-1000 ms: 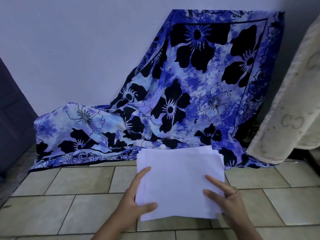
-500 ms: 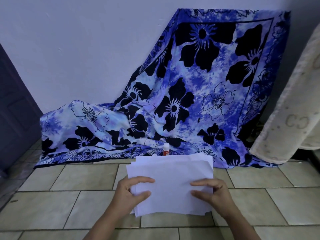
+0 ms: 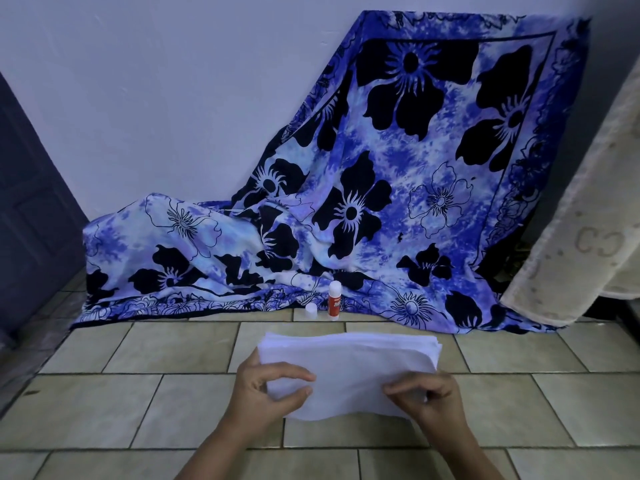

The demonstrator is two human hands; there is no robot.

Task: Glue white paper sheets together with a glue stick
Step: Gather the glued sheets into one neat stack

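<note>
Head view: a stack of white paper sheets (image 3: 349, 372) is held low in the middle of the picture, over the tiled floor (image 3: 166, 407). The sheets are not squared up. Their far edges fan out in thin layers, most plainly at the right far corner, and the near edge sags in a soft wave between the two hands. Whether the stack touches the tiles anywhere cannot be told.

The left hand (image 3: 263, 393) has its grip closed on the near left corner of the stack, with the forefinger and thumb curled onto the top sheet and the paper pinched between them and the rest of the hand. The right hand (image 3: 431, 400) has its grip closed on the near right corner, its fingers bent over the paper's edge with the knuckles toward the camera. Both forearms come in from the bottom edge.

Beyond the stack and apart from it, a glue stick (image 3: 334, 301) with a red label stands upright on the floor at the hem of a blue floral cloth (image 3: 381, 202). A small white cap (image 3: 311, 311) stands just beside it on its left.

The cloth lies bunched on the floor at the left and rises against a pale wall (image 3: 166, 98). A dark door (image 3: 31, 209) fills the left edge, and a cream rug (image 3: 588, 220) leans in at the right.
</note>
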